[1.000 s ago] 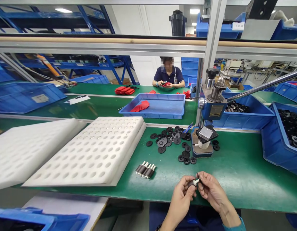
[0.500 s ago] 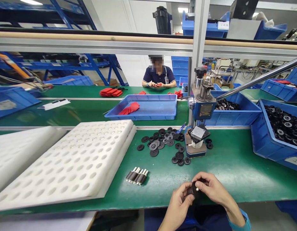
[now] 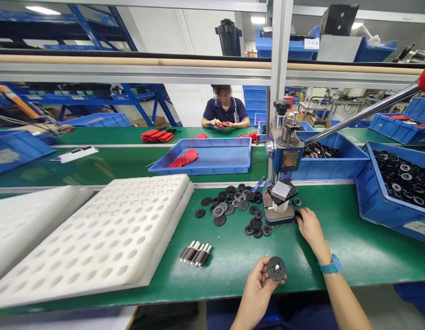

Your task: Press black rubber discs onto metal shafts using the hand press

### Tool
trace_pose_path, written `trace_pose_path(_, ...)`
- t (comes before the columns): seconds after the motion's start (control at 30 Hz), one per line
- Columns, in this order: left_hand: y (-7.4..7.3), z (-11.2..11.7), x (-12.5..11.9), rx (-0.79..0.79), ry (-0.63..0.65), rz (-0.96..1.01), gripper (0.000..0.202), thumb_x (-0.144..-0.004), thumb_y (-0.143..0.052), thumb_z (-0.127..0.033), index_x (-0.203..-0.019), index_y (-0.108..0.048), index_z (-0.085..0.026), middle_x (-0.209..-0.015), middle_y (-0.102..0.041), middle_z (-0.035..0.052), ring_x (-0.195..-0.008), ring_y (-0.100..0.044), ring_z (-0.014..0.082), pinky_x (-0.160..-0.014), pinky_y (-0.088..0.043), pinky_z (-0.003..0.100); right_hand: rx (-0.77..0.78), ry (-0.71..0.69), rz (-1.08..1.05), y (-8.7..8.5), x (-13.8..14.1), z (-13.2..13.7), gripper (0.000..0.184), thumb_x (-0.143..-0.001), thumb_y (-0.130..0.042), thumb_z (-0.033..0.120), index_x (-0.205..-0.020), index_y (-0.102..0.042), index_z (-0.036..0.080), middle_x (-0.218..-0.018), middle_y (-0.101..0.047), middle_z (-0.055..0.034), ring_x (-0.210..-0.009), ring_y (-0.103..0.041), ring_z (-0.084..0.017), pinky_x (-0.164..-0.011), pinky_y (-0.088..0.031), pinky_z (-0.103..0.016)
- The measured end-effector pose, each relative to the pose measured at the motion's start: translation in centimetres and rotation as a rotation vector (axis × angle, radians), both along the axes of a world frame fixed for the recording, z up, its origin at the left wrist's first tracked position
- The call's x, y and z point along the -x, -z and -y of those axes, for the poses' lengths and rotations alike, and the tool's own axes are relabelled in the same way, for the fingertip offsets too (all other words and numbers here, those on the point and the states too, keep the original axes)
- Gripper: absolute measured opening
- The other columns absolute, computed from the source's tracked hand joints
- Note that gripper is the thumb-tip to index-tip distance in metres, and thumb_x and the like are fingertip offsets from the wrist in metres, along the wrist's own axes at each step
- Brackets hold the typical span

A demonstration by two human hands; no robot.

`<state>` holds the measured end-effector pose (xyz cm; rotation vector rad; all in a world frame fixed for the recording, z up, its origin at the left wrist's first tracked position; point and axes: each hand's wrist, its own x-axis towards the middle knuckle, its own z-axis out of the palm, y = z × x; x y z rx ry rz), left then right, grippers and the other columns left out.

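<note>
Near the bench's front edge my left hand [image 3: 259, 285] is closed around a part topped by a black disc [image 3: 276, 268]. A white shaft tip pokes through the disc's centre, and small holes ring it. To the right of the press base, my right hand [image 3: 309, 225] has its fingers closed on a small black ring [image 3: 297, 214], mostly hidden by the fingers. Just behind it lies another small black ring [image 3: 297, 201]. The hand press [image 3: 287, 158] stands beside it, with a metal plate [image 3: 281, 189] on its base.
Several loose black discs [image 3: 219, 211] lie left of the press. Several black rollers with white shafts [image 3: 195, 253] lie in a row. White foam trays [image 3: 123, 238] with round holes fill the left. Blue bins [image 3: 391, 220] hold black parts at right. A person [image 3: 226, 110] sits opposite, handling red pieces.
My right hand has left the disc in my left hand and reached forward to the small rings beside the press. My left hand has tilted the disc face toward me.
</note>
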<state>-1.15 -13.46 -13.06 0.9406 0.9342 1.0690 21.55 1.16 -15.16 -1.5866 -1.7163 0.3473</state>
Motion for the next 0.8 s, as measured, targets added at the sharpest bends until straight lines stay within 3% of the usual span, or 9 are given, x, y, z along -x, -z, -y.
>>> trace_pose_path(0.1,0.1,0.0,0.2,0.000,-0.018,-0.016,0.040,-0.082,-0.082,-0.050,-0.099,-0.066,-0.017,-0.093,-0.074,0.0076,-0.087,-0.070,0.0220,-0.078,-0.057,0.031,-0.047,0.015,0.029,-0.1,0.3,2.0,0.013,-0.095,-0.056,0.024,-0.099,-0.066,0.017,-0.099,-0.065,-0.0116,-0.098,-0.059,-0.027,-0.094,-0.049,-0.045)
trace_pose_path(0.2,0.2,-0.2,0.4,-0.003,-0.026,-0.052,0.041,-0.082,-0.081,-0.050,-0.098,-0.065,-0.017,-0.091,-0.073,0.0066,-0.086,-0.067,0.0211,-0.075,-0.055,0.030,-0.094,0.018,0.017,-1.0,0.9,5.0,0.028,-0.096,-0.052,0.027,-0.120,-0.061,0.015,-0.111,-0.063,-0.0144,-0.099,-0.059,-0.028,-0.090,-0.051,-0.045)
trace_pose_path(0.33,-0.1,-0.3,0.2,-0.008,-0.038,-0.083,0.039,-0.082,-0.081,-0.048,-0.098,-0.064,-0.017,-0.090,-0.071,0.0050,-0.085,-0.064,0.0199,-0.075,-0.054,0.029,-0.105,-0.100,-0.042,-3.8,2.3,9.8,0.040,-0.100,-0.056,0.032,-0.138,-0.053,0.021,-0.113,-0.061,-0.0096,-0.087,-0.059,-0.020,-0.080,-0.055,-0.035)
trace_pose_path(0.47,-0.4,-0.3,-0.6,-0.026,-0.046,-0.050,0.037,-0.081,-0.083,-0.043,-0.097,-0.064,-0.016,-0.087,-0.068,0.0023,-0.081,-0.061,0.0163,-0.073,-0.052,0.026,-0.093,-0.237,-0.142,-6.9,3.7,13.4,0.037,-0.101,-0.060,0.030,-0.138,-0.056,0.026,-0.114,-0.057,-0.0081,-0.088,-0.059,-0.018,-0.079,-0.055,-0.030)
trace_pose_path(0.6,-0.5,-0.1,-1.0,-0.044,-0.066,0.001,0.036,-0.080,-0.085,-0.039,-0.097,-0.063,-0.016,-0.087,-0.068,0.0009,-0.078,-0.060,0.0142,-0.072,-0.049,0.023,-0.058,-0.304,-0.180,-8.2,4.7,15.2,0.030,-0.099,-0.063,0.027,-0.129,-0.060,0.025,-0.109,-0.057,-0.0069,-0.090,-0.060,-0.019,-0.081,-0.055,-0.030)
trace_pose_path(0.8,-0.2,0.1,-0.7,-0.120,-0.068,-0.007,0.027,-0.085,-0.080,-0.036,-0.101,-0.068,-0.017,-0.092,-0.071,0.0031,-0.085,-0.065,0.0178,-0.078,-0.051,0.026,-0.029,-0.424,-0.174,-8.5,5.7,15.8,0.036,-0.098,-0.061,0.018,-0.133,-0.055,0.027,-0.115,-0.057,-0.0074,-0.104,-0.061,-0.021,-0.089,-0.056,-0.031)
